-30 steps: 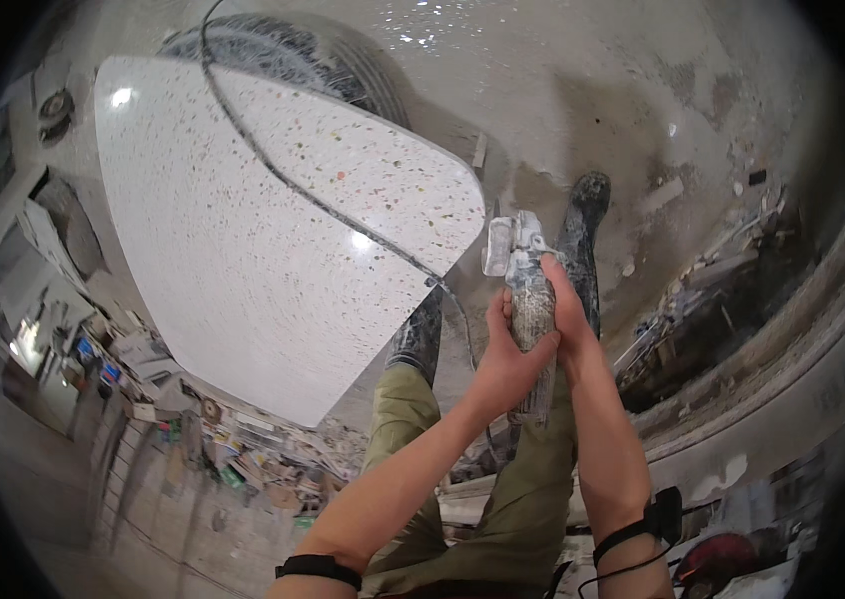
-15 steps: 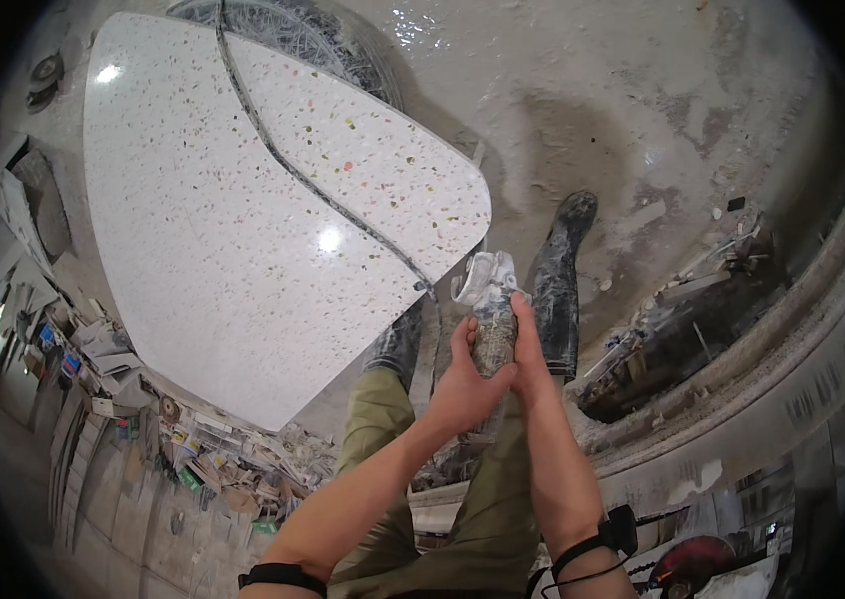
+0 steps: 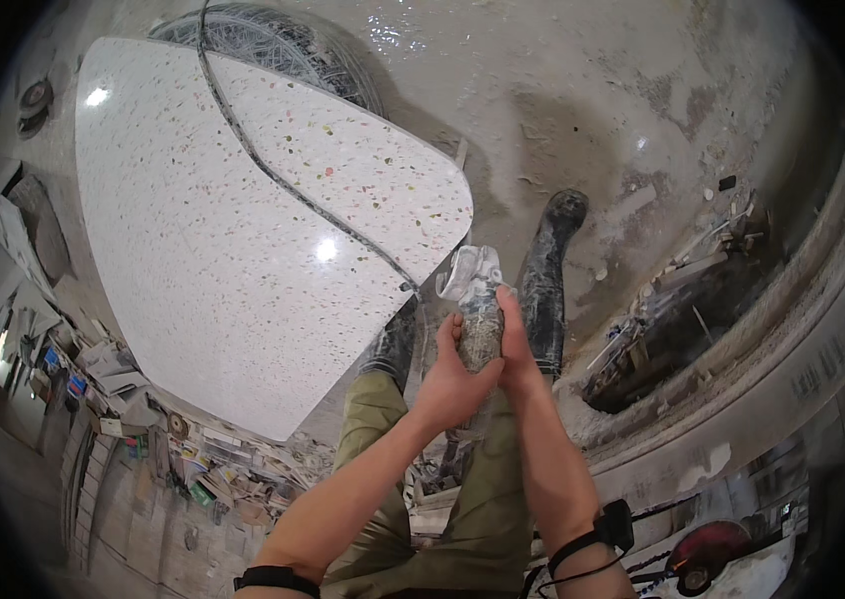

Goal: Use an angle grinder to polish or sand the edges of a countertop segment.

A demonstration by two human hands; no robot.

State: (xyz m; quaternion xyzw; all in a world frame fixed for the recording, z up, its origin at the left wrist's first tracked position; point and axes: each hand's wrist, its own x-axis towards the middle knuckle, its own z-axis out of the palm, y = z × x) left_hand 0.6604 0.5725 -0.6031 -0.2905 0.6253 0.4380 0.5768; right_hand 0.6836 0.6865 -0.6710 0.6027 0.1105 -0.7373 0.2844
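Note:
My left hand (image 3: 457, 387) and my right hand (image 3: 516, 349) are both closed around the body of an angle grinder (image 3: 480, 334) held in front of my legs. Pale, dried slurry coats the tool, and its white-caked head with a curved guard points away from me. Just left of it is the corner of a large white speckled terrazzo slab (image 3: 203, 270) with rounded edges. A dark hose (image 3: 313, 205) runs across the slab and ends near the grinder; whether the two join is unclear.
A round, slurry-smeared dark object (image 3: 313, 50) shows beyond the slab's far edge. My black boots (image 3: 547, 275) stand on the wet floor (image 3: 442, 60). Stone scraps (image 3: 213, 469) lie at lower left, with a debris-filled trough (image 3: 682, 319) to the right.
The whole view has shifted slightly, so the slab and floor sit a little further left. Both hands keep their hold on the grinder, which has hardly moved relative to my body.

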